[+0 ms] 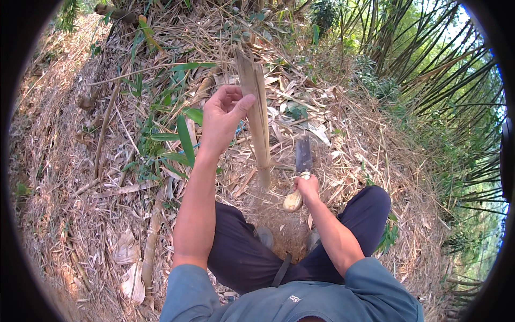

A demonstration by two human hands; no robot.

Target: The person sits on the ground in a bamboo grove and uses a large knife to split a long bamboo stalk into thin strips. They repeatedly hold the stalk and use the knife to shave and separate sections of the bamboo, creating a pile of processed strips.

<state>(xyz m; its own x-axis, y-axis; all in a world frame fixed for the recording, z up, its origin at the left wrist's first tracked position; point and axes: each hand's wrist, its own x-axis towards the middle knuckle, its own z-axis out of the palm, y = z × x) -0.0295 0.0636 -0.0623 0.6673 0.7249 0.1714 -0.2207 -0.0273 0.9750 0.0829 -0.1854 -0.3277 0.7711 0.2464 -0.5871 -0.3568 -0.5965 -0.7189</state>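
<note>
A dry, tan length of bamboo (259, 121) stands roughly upright before me, its upper part split lengthwise and its lower end down near the bare soil. My left hand (225, 112) is closed at its left edge, thumb against the front; the tips of some fingers are hidden. Lower and to the right, my right hand (307, 188) wraps round the pale wooden handle of a machete (303, 155). Its broad dark blade points away from me, to the right of the bamboo and apart from it.
Dry leaf litter (91, 177) and thin sticks cover the ground. Green leafy shoots (179, 142) grow left of the bamboo. A dense stand of bamboo stems (429, 80) rises at the right. My bent knee (370, 206) is close to my right forearm.
</note>
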